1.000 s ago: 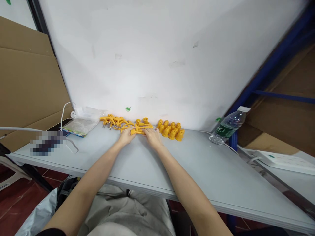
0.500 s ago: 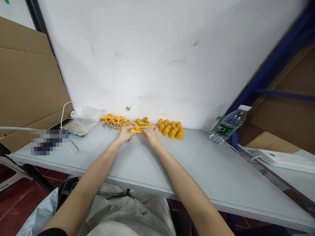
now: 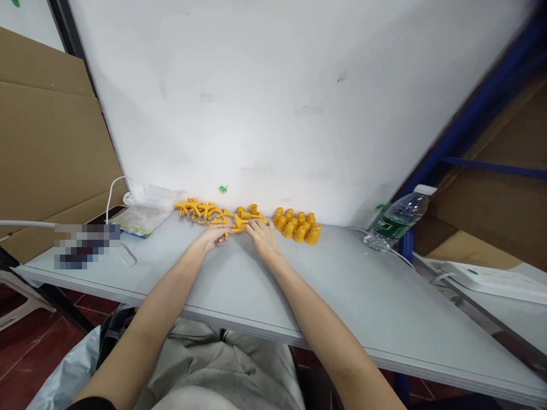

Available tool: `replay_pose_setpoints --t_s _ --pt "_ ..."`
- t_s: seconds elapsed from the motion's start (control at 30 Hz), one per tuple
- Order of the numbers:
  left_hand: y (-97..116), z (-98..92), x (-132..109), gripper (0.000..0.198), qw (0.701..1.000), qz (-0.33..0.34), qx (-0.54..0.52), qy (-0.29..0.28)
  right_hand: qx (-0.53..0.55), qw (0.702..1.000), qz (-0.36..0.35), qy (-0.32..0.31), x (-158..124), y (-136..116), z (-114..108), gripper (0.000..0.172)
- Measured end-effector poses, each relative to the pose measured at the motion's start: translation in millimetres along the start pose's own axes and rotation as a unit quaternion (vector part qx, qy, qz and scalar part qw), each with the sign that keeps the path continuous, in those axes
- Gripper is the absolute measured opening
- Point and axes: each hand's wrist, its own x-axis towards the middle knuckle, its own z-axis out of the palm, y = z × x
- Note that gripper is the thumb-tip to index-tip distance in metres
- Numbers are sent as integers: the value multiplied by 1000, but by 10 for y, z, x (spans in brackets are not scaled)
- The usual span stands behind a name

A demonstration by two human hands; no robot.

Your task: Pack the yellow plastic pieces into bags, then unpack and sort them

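Observation:
My left hand [image 3: 212,237] is closed, its fingertips pinching one end of a yellow plastic piece [image 3: 237,230] just above the table. From the other side my right hand [image 3: 261,238] bends over the same piece with its fingers curled, hiding much of its shape. Right behind the hands lie more yellow parts, among them a small cup-shaped piece [image 3: 253,208]. A pile of yellow branched pieces [image 3: 197,207] is to the left, with silvery ball chains [image 3: 194,218] along its front. Yellow ribbed cones [image 3: 299,232] stand in rows to the right of my right hand.
A white wall panel [image 3: 273,114] rises behind the grey table [image 3: 342,285]. Plastic packets [image 3: 143,219] and a white cable [image 3: 107,196] lie at left, near a cardboard sheet [image 3: 43,142]. On the right stands a tilted water bottle [image 3: 395,219] beside a blue frame [image 3: 465,102].
My left hand has shifted slightly left and turned, and less of the yellow piece shows between the hands. My right hand has barely moved.

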Motion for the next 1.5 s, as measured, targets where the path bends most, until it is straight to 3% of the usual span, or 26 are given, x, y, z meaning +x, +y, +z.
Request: replay_pose_setpoints --t_s 0.1,0.3,0.47,0.53,0.6,0.8,0.93,1.1,1.23,1.33,1.43,1.5 --pt "-19 3 11 28 1000 4 -2 -7 -7 1000 3 20 -2 9 0 32" --pt "-38 87 -41 45 994 87 64 32 24 999 22 21 -22 127 55 33" --pt "-76 153 -96 45 946 242 197 88 60 998 6 -4 -44 187 74 37" --pt "-96 163 -85 42 926 273 240 103 54 998 22 -7 -41 185 66 37" --pt "-107 162 -58 42 930 262 236 107 42 997 58 6 -43 202 49 35" --pt "-74 86 -4 46 981 147 101 71 23 980 183 78 -127 481 -14 22" --pt "-28 50 -20 41 990 124 22 61 41 957 281 60 -170 667 39 25" --pt "5 43 -21 25 992 82 -84 36 79 922 379 9 -235 799 271 35" --pt "14 -9 24 18 983 99 -153 38 106 909 403 23 -292 883 365 35" --pt "50 -95 111 21 974 141 -169 52 99 900 424 -25 -291 866 286 40" --pt "129 -225 259 23 969 175 -142 102 70 892 438 -84 -259 772 126 42" --pt "194 -339 380 23 964 194 -86 161 46 892 440 -92 -227 687 15 43"
